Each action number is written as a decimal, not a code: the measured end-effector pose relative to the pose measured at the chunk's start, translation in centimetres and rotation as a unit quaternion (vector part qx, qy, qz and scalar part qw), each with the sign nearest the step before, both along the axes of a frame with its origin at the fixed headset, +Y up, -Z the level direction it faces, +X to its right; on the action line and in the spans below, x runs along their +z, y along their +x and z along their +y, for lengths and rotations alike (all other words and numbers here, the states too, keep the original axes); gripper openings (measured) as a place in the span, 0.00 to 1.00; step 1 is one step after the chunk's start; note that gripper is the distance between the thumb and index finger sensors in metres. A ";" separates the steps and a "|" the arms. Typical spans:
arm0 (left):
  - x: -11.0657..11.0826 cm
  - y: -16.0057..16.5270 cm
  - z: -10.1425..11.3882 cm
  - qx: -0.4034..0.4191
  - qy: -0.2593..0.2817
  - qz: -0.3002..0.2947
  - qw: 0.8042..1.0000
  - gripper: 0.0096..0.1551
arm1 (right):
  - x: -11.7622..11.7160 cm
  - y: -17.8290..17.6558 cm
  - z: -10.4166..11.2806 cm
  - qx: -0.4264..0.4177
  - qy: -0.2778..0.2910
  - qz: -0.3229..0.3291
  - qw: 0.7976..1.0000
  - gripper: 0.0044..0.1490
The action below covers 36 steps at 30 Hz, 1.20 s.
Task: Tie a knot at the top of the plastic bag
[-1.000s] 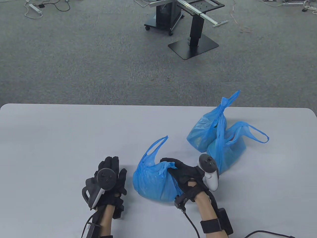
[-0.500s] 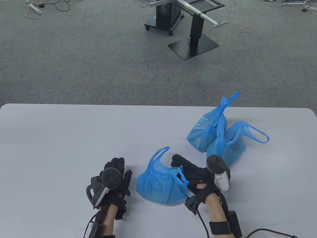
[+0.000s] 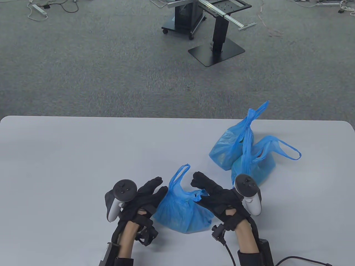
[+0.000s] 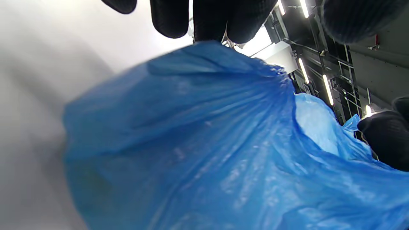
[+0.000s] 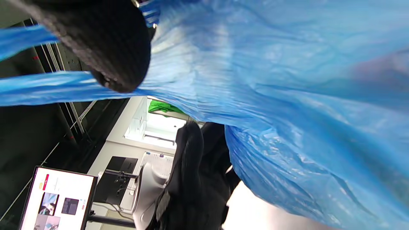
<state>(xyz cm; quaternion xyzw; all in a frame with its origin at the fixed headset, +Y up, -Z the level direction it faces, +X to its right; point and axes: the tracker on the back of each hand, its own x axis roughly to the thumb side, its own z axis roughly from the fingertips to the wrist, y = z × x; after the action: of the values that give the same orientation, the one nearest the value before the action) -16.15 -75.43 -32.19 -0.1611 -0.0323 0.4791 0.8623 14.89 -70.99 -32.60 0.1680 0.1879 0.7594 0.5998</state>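
Observation:
A blue plastic bag (image 3: 181, 213) sits on the white table (image 3: 69, 155) between my two hands. Its left handle loop (image 3: 180, 174) stands up free. My right hand (image 3: 203, 188) holds the bag's right handle (image 3: 199, 195); in the right wrist view a gloved finger (image 5: 111, 48) presses on the blue handle strip (image 5: 48, 89). My left hand (image 3: 155, 191) is open with its fingers spread against the bag's left side. In the left wrist view its fingertips (image 4: 211, 19) hang just above the bag (image 4: 198, 143).
Two more blue bags (image 3: 230, 146) (image 3: 258, 166) lean together at the right, just behind my right hand, with loose handle loops. The table's far edge borders grey carpet, where a black stand (image 3: 216, 50) stands.
My left hand has moved right and now lies against the bag's left side. My right hand has shifted right and nearer with the handle, and the bag has slid that way too.

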 end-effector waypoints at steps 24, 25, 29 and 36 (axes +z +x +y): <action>-3.4 3.2 0.2 0.147 -0.059 -0.074 0.985 0.31 | 0.0 -0.2 -0.2 0.039 -0.005 0.010 0.999 0.58; -3.3 3.1 0.3 0.155 -0.054 -0.075 0.984 0.30 | 0.0 -0.3 -0.2 0.040 -0.003 0.007 0.999 0.58; -2.7 3.1 0.8 0.163 -0.037 -0.102 0.981 0.29 | 0.0 -0.2 0.1 0.044 0.015 -0.030 0.998 0.51; -1.8 4.1 1.6 0.124 -0.035 -0.158 0.979 0.36 | -0.3 0.6 -0.7 0.019 0.001 -0.092 0.996 0.35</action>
<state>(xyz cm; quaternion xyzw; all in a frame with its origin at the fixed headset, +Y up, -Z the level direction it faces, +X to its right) -12.07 -73.79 -33.97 -0.2590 -0.1708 0.5516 0.7743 15.49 -71.66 -32.91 0.0941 0.1341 0.7833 0.5996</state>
